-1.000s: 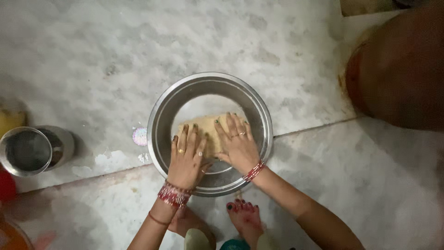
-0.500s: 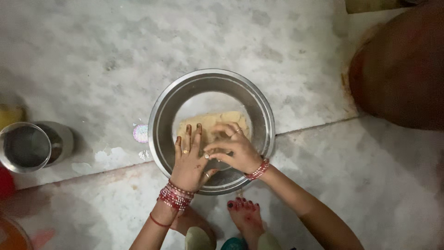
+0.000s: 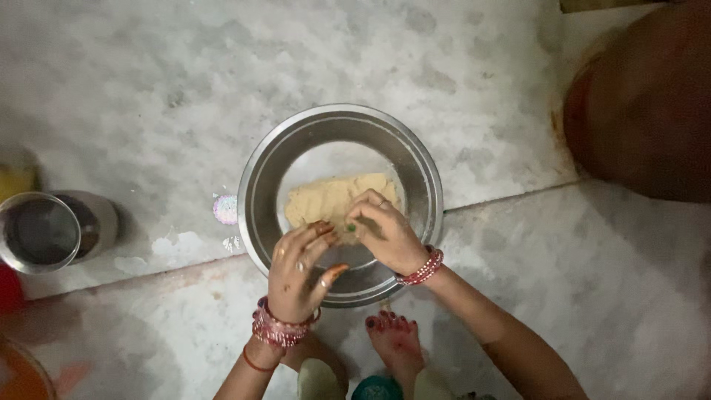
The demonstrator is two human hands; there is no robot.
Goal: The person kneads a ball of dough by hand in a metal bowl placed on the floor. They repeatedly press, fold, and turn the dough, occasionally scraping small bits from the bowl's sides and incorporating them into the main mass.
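So the flat slab of pale yellow dough (image 3: 337,198) sits in the round steel bowl (image 3: 261,178), just beyond both hands. The right hand (image 3: 385,233) curls over its near edge, fingers pinched; the left hand (image 3: 296,268) hovers cupped, holding nothing, slightly nearer.

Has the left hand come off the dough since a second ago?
Yes. The left hand has drawn back toward the near rim of the steel bowl, fingers curled, barely touching the dough.
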